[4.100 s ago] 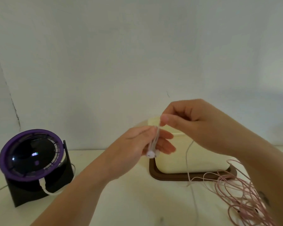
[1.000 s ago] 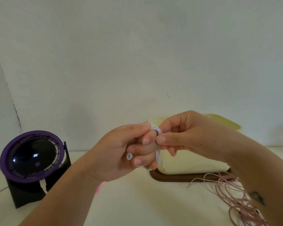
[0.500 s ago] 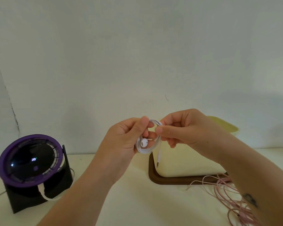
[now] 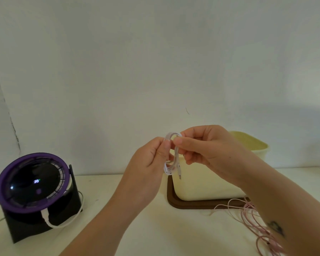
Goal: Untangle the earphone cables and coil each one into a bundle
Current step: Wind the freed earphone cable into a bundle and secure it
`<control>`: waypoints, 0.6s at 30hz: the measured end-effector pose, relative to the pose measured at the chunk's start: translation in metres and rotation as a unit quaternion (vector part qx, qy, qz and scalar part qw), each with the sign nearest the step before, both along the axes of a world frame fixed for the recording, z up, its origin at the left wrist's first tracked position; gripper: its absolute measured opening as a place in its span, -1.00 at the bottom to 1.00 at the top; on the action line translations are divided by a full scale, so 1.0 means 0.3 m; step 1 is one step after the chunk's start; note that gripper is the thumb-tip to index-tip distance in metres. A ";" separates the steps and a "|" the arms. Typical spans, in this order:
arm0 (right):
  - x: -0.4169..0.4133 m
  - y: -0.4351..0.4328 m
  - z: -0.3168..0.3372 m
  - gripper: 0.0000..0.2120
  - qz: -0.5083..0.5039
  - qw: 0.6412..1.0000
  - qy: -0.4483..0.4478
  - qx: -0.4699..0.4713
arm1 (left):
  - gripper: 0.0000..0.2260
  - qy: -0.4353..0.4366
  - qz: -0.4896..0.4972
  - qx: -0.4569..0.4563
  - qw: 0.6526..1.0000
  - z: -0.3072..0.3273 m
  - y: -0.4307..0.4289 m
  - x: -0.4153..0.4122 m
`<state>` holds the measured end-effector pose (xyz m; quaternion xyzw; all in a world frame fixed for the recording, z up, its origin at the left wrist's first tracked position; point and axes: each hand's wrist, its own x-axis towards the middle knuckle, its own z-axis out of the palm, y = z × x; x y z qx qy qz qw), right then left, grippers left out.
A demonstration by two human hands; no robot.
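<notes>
White earphone cable (image 4: pixel 176 157), coiled, held above the counter (image 4: pixel 137 228), pinched at its top by left hand (image 4: pixel 148 163) and right hand (image 4: pixel 207 150) alike; loop narrower than half a second ago, earbud no longer visible, plug (image 4: pixel 179 175) dangling below; pink cable (image 4: pixel 251 218) partly behind right forearm (image 4: pixel 277 196), cut off at frame edge.

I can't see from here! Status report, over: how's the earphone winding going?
Left hand, right hand pinch white earphone coil. Pink earphone cable uncoiled on table. Nothing blocking.

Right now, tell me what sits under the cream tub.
A brown tray: its left and front edges show beneath the tub. Its right end is covered by the right arm.
</notes>
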<state>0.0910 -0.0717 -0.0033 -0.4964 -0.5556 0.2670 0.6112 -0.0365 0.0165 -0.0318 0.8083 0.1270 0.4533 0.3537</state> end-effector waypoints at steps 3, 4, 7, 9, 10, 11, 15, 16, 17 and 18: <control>-0.001 0.008 -0.006 -0.88 0.002 1.000 0.007 0.003 | -0.65 0.008 0.016 0.014 1.000 -0.006 0.012 -0.001; -0.003 0.010 -0.007 -0.84 -0.003 1.000 0.005 0.004 | -0.62 0.014 0.011 0.011 1.000 -0.008 0.015 -0.001; -0.008 0.013 -0.009 -0.86 -0.029 0.999 -0.017 0.006 | -0.61 0.027 -0.027 -0.025 0.999 -0.011 0.010 0.001; -0.009 0.012 -0.011 -0.89 -0.053 0.998 -0.040 0.005 | -0.66 0.042 -0.058 -0.053 0.996 -0.011 0.003 0.003; -0.008 0.012 -0.013 -0.90 -0.064 0.997 -0.049 0.005 | -0.67 0.053 -0.073 -0.078 0.993 -0.010 0.002 0.005; -0.008 0.012 -0.014 -0.90 -0.070 0.996 -0.053 0.004 | -0.68 0.061 -0.092 -0.115 0.987 -0.009 0.004 0.003; -0.012 0.014 -0.018 -0.88 -0.074 0.996 -0.057 -0.005 | -0.69 0.086 -0.199 -0.251 0.943 0.004 0.013 -0.012; -0.012 0.016 -0.019 -0.87 -0.075 0.995 -0.061 -0.007 | -0.70 0.092 -0.221 -0.269 0.933 0.006 0.015 -0.015; -0.009 0.018 -0.022 -0.86 -0.075 0.995 -0.065 -0.009 | -0.71 0.096 -0.239 -0.284 0.924 0.006 0.016 -0.019; -0.006 0.020 -0.024 -0.86 -0.073 0.995 -0.067 -0.012 | -0.74 0.100 -0.252 -0.297 0.915 0.007 0.019 -0.022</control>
